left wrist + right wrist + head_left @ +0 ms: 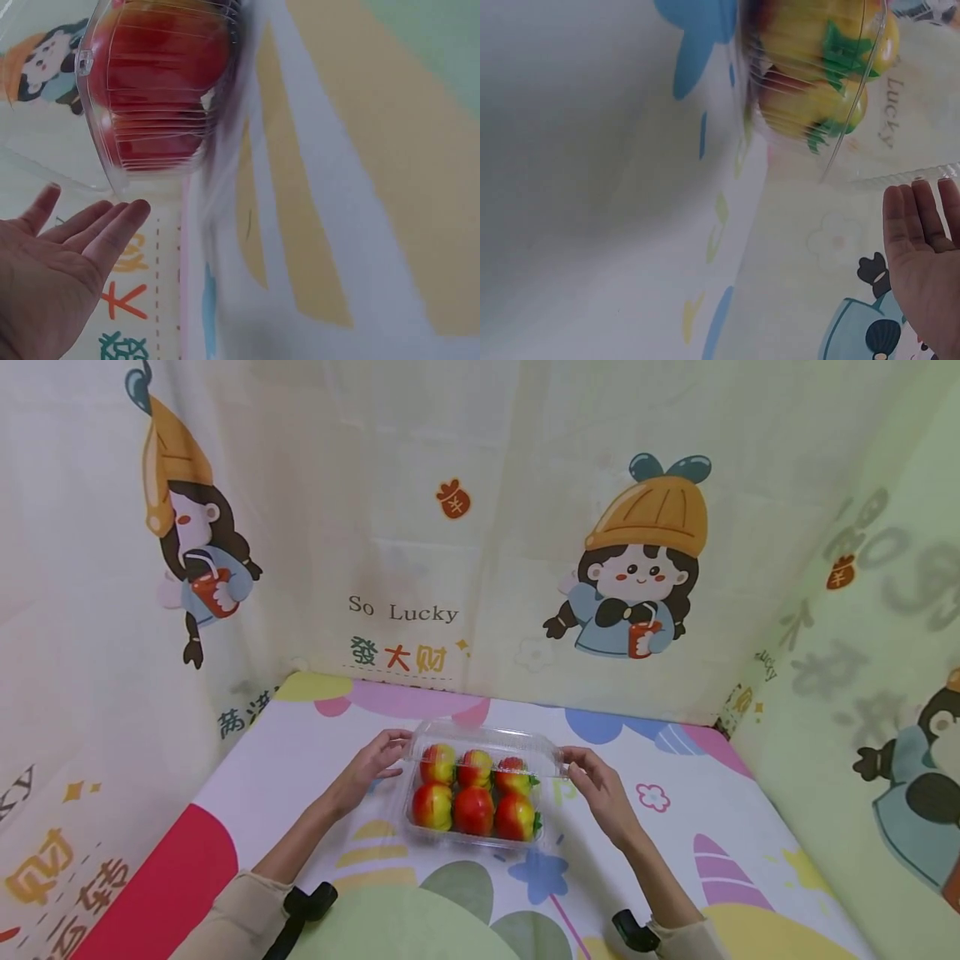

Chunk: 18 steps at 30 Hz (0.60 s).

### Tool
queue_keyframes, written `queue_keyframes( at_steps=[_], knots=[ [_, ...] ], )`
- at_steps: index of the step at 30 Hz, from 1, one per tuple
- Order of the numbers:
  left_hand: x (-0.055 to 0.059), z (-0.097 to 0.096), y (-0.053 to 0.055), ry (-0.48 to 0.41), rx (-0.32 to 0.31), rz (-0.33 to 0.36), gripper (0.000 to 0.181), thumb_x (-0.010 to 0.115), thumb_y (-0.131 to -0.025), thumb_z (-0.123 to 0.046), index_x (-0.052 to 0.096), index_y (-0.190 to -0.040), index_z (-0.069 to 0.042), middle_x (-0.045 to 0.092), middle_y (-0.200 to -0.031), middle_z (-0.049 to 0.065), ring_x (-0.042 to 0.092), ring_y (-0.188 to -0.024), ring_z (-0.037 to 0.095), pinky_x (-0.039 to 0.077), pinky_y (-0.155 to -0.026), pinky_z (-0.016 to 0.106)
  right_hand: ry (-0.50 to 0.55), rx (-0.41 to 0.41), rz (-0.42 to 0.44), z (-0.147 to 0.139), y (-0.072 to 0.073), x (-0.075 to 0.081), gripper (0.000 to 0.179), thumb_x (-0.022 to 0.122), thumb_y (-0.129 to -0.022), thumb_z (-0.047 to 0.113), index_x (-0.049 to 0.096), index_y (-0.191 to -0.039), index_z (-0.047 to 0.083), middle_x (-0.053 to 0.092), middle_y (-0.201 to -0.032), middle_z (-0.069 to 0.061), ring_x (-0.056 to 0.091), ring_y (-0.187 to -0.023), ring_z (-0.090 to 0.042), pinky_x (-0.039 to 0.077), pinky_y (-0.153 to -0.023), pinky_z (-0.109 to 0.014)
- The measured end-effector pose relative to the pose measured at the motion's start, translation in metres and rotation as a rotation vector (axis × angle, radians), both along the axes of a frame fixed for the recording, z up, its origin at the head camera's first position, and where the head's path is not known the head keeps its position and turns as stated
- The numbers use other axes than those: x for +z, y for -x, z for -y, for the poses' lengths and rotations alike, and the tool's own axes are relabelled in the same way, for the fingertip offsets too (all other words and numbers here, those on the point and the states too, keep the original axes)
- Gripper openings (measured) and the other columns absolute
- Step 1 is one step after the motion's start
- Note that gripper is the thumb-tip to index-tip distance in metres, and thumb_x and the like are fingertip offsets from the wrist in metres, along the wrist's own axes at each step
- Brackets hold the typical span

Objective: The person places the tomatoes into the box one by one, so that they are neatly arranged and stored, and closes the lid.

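Note:
A clear plastic clamshell box [476, 842] sits on the table with its lid [487, 739] raised at the back. Inside lie several red-and-yellow fruits [473, 811], some with green leaves, in two rows. At the lid's left end is my left hand [372, 762]; in the left wrist view its fingers [112, 236] are extended close to the clear plastic edge. On the opposite side, my right hand [602, 789] touches the lid's right end. The right wrist view shows those fingers [915, 214] nearly straight against the lid's edge.
The table [292, 777] wears a white cover printed with colourful shapes. Printed curtains [495, 568] hang behind it and along both sides. Black straps with small devices [311, 902] are on both wrists, by the beige sleeves.

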<state>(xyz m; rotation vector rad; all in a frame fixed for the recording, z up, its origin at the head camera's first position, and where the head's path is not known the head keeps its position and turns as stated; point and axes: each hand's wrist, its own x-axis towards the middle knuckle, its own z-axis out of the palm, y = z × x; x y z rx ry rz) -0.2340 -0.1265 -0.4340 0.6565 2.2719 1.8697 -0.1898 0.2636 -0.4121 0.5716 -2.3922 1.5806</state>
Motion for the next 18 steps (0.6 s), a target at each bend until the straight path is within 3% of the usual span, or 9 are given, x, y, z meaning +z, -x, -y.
queue_keyframes(
  at_steps=[3,13,18],
  knots=[
    [-0.003,0.003,-0.002,0.013,-0.030,-0.001,0.060,0.042,-0.102,-0.039,0.038,-0.149,-0.001,0.042,-0.154,0.028,0.041,-0.142,0.048,0.042,-0.110,0.063,-0.004,0.051,0.003,-0.003,-0.002,-0.001,0.032,0.050,-0.104,0.010,0.059,-0.131,-0.004,0.061,-0.131,-0.024,0.060,-0.115,-0.006,0.049,-0.098,-0.016],
    [-0.012,0.013,-0.007,0.082,-0.131,-0.053,0.063,0.047,-0.102,-0.030,0.032,-0.156,-0.003,0.040,-0.156,0.029,0.039,-0.143,0.049,0.036,-0.114,0.065,-0.015,0.158,0.047,-0.009,-0.010,-0.006,0.041,0.057,-0.100,0.005,0.052,-0.139,-0.006,0.054,-0.138,-0.031,0.065,-0.120,-0.035,0.055,-0.095,-0.022],
    [-0.017,0.019,-0.009,0.073,-0.177,-0.041,0.068,0.053,-0.101,-0.023,0.025,-0.158,0.002,0.039,-0.154,0.035,0.043,-0.139,0.050,0.052,-0.105,0.050,-0.052,0.165,0.064,-0.011,-0.013,-0.011,0.044,0.060,-0.099,0.007,0.051,-0.140,-0.006,0.054,-0.139,-0.029,0.060,-0.123,-0.043,0.055,-0.096,-0.022]
  ],
)
